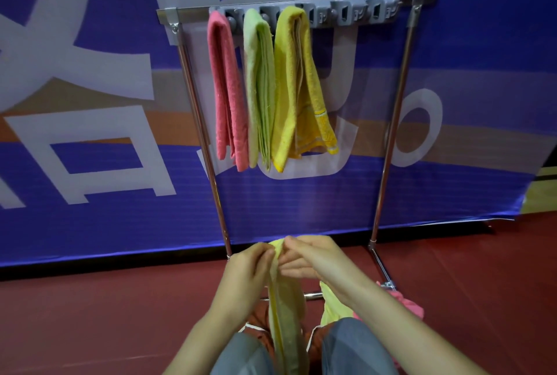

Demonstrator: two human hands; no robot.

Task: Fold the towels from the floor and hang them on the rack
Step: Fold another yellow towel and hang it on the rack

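A pale yellow towel (284, 308) hangs down between my knees, pinched at its top edge by both hands. My left hand (247, 269) grips its left side and my right hand (313, 260) holds it from the right, fingers touching. Above stands the metal rack (394, 121), its grey hook strip (355, 14) carrying three folded towels: pink (226, 88), light green (259, 88) and yellow (298, 88). On the floor by my right knee lie another light yellow towel (331, 308) and a pink one (407, 305). An orange-red towel (256, 320) shows beneath.
A blue banner (90, 103) with large white letters stands right behind the rack. The floor (105, 314) is dark red. The rack's base bar (313, 295) runs across just beyond my knees. The right half of the hook strip holds nothing.
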